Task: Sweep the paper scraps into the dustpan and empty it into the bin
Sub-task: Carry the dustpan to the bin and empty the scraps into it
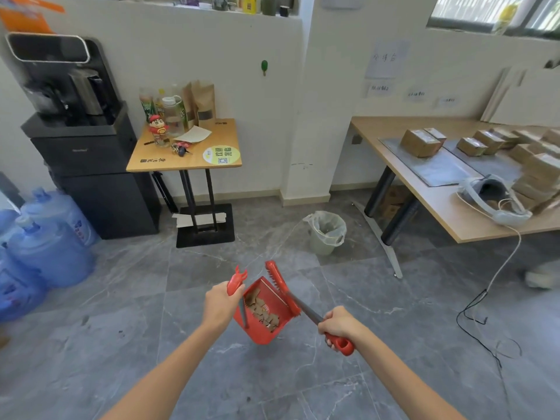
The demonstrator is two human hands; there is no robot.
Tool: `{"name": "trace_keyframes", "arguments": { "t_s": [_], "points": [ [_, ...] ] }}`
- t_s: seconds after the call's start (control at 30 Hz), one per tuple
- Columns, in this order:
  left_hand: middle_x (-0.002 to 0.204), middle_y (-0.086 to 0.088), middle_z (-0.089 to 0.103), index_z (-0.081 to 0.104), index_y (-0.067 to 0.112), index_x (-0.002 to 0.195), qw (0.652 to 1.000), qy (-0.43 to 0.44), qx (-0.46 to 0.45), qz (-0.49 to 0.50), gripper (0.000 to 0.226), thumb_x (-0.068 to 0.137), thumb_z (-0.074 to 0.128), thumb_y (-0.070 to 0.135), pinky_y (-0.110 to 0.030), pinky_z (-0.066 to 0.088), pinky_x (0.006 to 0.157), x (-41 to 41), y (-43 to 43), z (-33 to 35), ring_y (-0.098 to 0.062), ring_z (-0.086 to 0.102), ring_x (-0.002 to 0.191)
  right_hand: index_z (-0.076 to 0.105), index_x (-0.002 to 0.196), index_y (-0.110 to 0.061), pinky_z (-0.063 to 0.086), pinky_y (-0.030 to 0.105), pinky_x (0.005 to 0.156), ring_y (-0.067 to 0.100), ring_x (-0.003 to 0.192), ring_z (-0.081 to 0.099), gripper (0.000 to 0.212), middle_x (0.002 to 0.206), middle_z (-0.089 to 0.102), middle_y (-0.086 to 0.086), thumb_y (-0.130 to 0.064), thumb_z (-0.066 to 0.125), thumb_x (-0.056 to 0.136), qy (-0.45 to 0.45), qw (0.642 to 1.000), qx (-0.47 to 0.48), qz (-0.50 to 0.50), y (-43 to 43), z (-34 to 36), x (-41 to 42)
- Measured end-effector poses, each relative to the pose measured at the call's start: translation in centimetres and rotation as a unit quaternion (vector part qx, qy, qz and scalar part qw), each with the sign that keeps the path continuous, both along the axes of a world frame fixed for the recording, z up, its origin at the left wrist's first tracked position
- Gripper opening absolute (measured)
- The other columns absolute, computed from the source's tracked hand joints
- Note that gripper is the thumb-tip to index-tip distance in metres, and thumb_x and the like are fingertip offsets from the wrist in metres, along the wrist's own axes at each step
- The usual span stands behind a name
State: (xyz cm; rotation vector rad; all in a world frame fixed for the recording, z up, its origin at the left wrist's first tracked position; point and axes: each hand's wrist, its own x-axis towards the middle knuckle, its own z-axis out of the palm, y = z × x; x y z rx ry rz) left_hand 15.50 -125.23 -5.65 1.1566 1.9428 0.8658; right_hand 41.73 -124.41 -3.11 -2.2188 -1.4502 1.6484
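My left hand grips the red handle of the red dustpan, which hangs above the grey floor. Several brown paper scraps lie inside the pan. My right hand holds the red grip of the broom, whose grey shaft runs up to the red brush head lying across the pan's right edge. The pale bin with a clear liner stands on the floor ahead, a little to the right and apart from the pan.
A small wooden table with bottles and bags stands ahead left, beside a black water dispenser. Blue water jugs sit at the left. A long table with boxes is at the right; a black cable trails on the floor.
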Motion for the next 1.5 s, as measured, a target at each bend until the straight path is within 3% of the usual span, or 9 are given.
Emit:
{"name": "trace_keyframes", "arguments": {
  "t_s": [0.3,0.5,0.87,1.03,1.17,1.33,1.5],
  "points": [
    [0.050,0.005,0.049,0.049,0.022,0.054,0.999,0.001,0.020,0.034,0.038,0.089,0.061,0.029,-0.033,0.042,0.054,6.3,6.2,1.1,-0.017,0.049,0.050,0.049,0.086,-0.005,0.037,0.023,0.043,0.017,0.041,0.045,0.013,0.055,0.052,0.014,0.002,0.054,0.077,-0.041,0.998,-0.003,0.045,8.0,1.1,3.8],
    [0.052,0.003,0.051,0.047,0.021,0.053,0.997,-0.005,0.026,0.066,0.040,0.090,0.061,0.027,-0.033,0.041,0.057,9.2,9.4,1.2,-0.018,0.050,0.053,0.049,0.086,-0.006,0.040,0.022,0.041,0.014,0.035,0.046,0.014,0.057,0.052,0.012,0.002,0.056,0.077,-0.057,0.997,0.008,0.060,12.0,1.6,5.9],
    [0.050,0.000,0.050,0.048,0.015,0.054,0.996,-0.017,0.021,0.085,0.040,0.089,0.061,0.027,-0.040,0.048,0.058,9.4,15.8,0.5,-0.021,0.050,0.048,0.051,0.113,0.001,0.039,0.023,0.042,0.015,0.042,0.046,0.033,0.057,0.055,0.013,0.000,0.055,0.079,-0.049,0.997,0.010,0.054,19.2,1.7,7.6],
    [0.051,-0.003,0.053,0.056,0.005,0.061,0.996,-0.025,0.022,0.082,0.035,0.089,0.061,0.026,-0.042,0.050,0.059,8.3,20.0,0.1,-0.023,0.052,0.049,0.048,0.096,-0.005,0.040,0.023,0.042,0.014,0.036,0.046,0.020,0.055,0.054,0.013,0.000,0.054,0.078,-0.051,0.997,0.015,0.048,23.0,2.1,6.8],
    [0.050,0.001,0.051,0.056,0.010,0.060,0.996,-0.034,0.030,0.073,0.033,0.089,0.060,0.026,-0.037,0.047,0.058,7.7,23.3,0.7,-0.020,0.052,0.052,0.049,0.089,-0.006,0.040,0.018,0.036,0.010,0.026,0.046,0.014,0.054,0.051,0.010,0.001,0.056,0.079,-0.048,0.997,0.031,0.050,26.2,2.7,6.3],
    [0.051,0.001,0.050,0.047,0.017,0.054,0.998,-0.008,0.036,0.052,0.039,0.090,0.059,0.026,-0.034,0.040,0.063,6.4,27.1,1.6,-0.022,0.054,0.059,0.052,0.086,-0.006,0.044,0.024,0.042,0.014,0.033,0.048,0.013,0.040,0.051,0.006,0.000,0.057,0.075,-0.045,0.997,0.049,0.044,29.2,2.9,6.6],
    [0.052,-0.002,0.053,0.054,0.010,0.060,0.998,-0.008,0.036,0.045,0.036,0.090,0.058,0.030,-0.038,0.048,0.066,5.8,29.5,1.4,-0.024,0.057,0.059,0.052,0.088,-0.005,0.041,0.024,0.040,0.017,0.038,0.047,0.012,0.038,0.049,0.004,0.001,0.056,0.078,-0.032,0.998,0.054,0.031,31.6,3.4,7.5]
  ]
}}
